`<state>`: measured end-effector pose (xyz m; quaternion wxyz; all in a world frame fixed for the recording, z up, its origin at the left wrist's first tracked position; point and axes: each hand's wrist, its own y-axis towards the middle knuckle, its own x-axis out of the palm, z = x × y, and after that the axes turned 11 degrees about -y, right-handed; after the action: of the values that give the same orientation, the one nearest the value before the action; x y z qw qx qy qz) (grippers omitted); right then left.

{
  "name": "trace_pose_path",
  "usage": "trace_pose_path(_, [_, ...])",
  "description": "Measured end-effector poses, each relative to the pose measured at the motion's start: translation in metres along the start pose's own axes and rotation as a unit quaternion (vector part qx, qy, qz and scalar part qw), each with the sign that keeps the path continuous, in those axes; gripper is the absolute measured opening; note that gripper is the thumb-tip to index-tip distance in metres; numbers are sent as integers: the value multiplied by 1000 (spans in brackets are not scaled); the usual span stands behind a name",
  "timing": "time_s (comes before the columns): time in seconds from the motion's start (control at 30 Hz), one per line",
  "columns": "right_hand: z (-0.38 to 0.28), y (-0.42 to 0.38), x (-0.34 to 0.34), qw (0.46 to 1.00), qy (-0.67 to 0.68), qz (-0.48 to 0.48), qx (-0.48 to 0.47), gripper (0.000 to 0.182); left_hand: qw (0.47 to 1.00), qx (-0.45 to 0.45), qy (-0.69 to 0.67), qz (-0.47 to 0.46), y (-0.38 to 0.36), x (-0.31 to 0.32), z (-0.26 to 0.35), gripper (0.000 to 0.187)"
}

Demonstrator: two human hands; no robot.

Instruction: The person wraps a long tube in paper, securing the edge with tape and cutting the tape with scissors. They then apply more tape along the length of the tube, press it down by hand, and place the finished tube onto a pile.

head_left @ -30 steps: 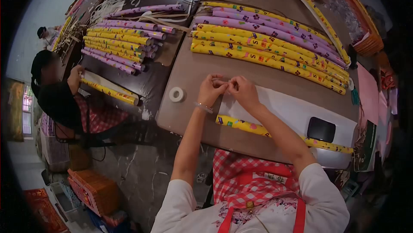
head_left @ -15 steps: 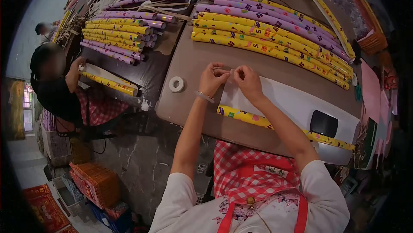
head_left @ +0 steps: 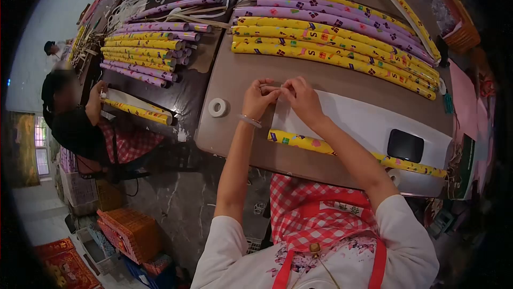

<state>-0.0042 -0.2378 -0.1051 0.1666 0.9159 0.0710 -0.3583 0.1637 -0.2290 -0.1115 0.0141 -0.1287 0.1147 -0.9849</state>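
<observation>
Over the far left corner of a sheet of wrapping paper, my left hand and my right hand meet with fingertips pinched. Between them is a short thin strip that looks like clear tape, mostly covered by the fingers. White side up, the sheet lies flat, its near edge curled into a yellow printed roll. My right forearm crosses above that roll. A black phone rests on the sheet's right part. To the left of my hands lies a white tape roll.
Finished yellow and purple paper rolls lie along the table's far side. A second tape roll sits by the near edge. At the left table, a co-worker handles another yellow roll, beside a stack of rolls.
My right hand has come closer to my left, so the fingertips now nearly touch and cover most of the clear strip. The whole view has shifted slightly.
</observation>
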Motion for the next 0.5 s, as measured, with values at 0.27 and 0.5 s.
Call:
trace_pose_path(0.27, [0,-2,9,995,-93,30,0,14,1000,5,13,13,-2,7,6,38])
trace_pose_path(0.5, [3,-18,-13,989,-126,63,45,15,1000,4,-8,30,1,5,0,38])
